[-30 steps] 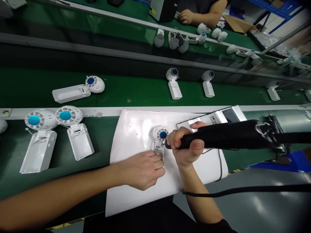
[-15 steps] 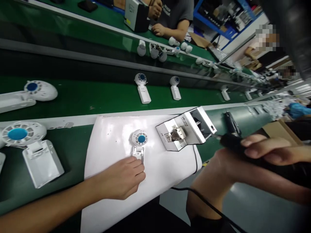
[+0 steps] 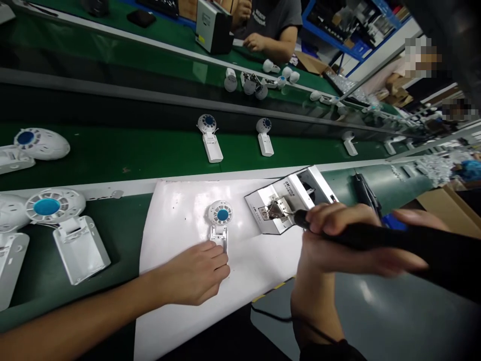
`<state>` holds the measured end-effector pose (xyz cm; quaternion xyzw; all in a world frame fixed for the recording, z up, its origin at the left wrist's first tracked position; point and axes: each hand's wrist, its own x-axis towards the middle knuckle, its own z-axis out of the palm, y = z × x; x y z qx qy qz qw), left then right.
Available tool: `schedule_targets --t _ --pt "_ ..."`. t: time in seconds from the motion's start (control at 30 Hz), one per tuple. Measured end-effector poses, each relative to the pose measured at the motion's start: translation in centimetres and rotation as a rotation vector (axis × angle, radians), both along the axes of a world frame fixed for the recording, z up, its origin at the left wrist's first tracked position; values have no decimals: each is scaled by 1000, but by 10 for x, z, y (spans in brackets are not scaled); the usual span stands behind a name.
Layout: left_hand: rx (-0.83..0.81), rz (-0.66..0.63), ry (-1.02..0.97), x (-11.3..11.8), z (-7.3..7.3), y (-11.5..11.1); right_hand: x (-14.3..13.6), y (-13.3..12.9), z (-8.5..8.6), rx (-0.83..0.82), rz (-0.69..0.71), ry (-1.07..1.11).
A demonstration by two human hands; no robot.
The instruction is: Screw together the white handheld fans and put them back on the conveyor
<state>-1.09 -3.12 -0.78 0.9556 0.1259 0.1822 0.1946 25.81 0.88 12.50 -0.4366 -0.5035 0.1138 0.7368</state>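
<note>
On a white sheet lies a white device with a round slotted head and a blue centre. My left hand has its fingers closed over the device's lower part, partly hiding it. My right hand is wrapped round a black electric screwdriver. The screwdriver's tip meets the metal feed plate of a silver screw dispenser, to the right of the device. Whether a screw is on the tip cannot be made out.
More white devices lie at the left and along the green conveyor. A black tool and a cardboard box are at the right. Across the line sits a person. A black cable hangs below.
My right hand has moved left with the screwdriver, bringing its tip from beyond the dispenser to the feed plate. My left hand stays on the device. Devices on the conveyor have shifted left.
</note>
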Motion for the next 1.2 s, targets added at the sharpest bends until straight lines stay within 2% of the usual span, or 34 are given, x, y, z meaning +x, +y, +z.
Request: schedule_targets --t 0.07,0.1,0.17,0.27,0.33,0.43,0.57,0.7,1.03,1.2 --pt "3 0 -17 0 -1 0 -14 12 -14 126 23 -72" --pt "2 0 -25 0 -2 0 -18 18 -20 134 35 -79" --pt "1 -3 -34 0 -2 0 -21 27 -30 76 62 -45" --pt "3 1 -39 0 -2 0 -20 28 -33 44 115 13" --pt "12 3 -38 0 -2 0 -25 23 -31 14 213 59" --pt "23 -8 -22 0 0 1 -42 12 -30 -59 430 126" --pt "26 -10 -25 -1 1 3 -72 7 -42 -85 578 164" --pt "37 -11 -35 -1 1 4 -86 12 -57 -129 622 181" --pt "52 -5 -42 0 0 4 -91 15 -75 -204 683 206" --pt "61 -9 -27 0 -1 4 -95 14 -86 -191 648 225"
